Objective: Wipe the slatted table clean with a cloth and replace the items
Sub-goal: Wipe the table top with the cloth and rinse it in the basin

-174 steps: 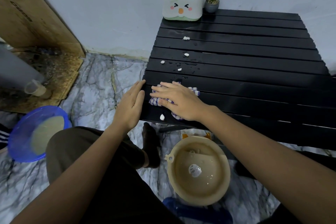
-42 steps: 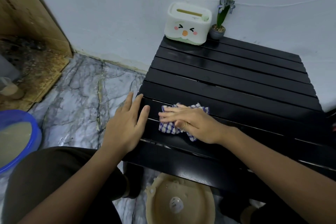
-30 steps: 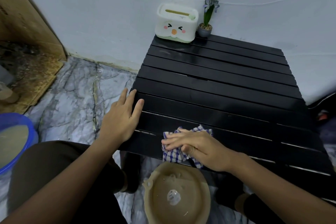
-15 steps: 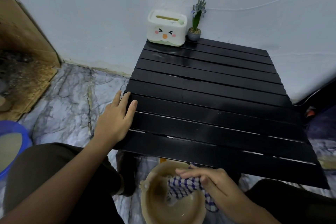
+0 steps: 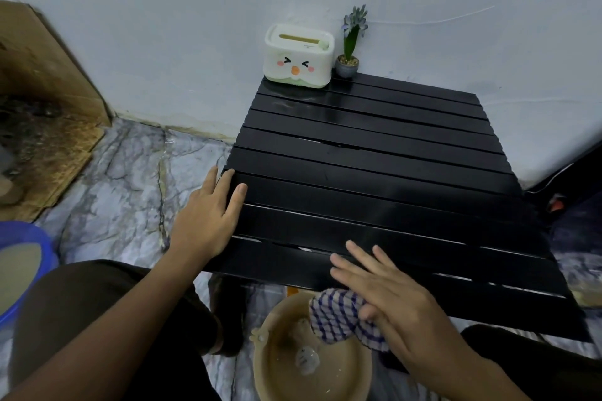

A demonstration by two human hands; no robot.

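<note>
The black slatted table (image 5: 374, 172) looks glossy, with no crumbs on it. My left hand (image 5: 208, 215) lies flat on its left edge, fingers apart, holding nothing. My right hand (image 5: 391, 299) hovers at the table's near edge, fingers stretched over the front slat. It holds the blue-and-white checked cloth (image 5: 335, 316) bunched under the palm and thumb. The cloth hangs over the rim of a beige bowl (image 5: 286, 378) on the floor. A white tissue box with a face (image 5: 298, 57) and a small potted plant (image 5: 348, 52) stand at the table's far left corner.
A blue basin (image 5: 19, 257) with cloudy water sits on the marble floor at the left. Stained cardboard (image 5: 42, 75) leans against the wall at the far left. My knees frame the beige bowl. Dark objects lie on the floor at the right.
My right hand wiped the cloth off the near edge into the beige bowl, and has now lifted it back up to the table's front slat. My left hand has stayed put.
</note>
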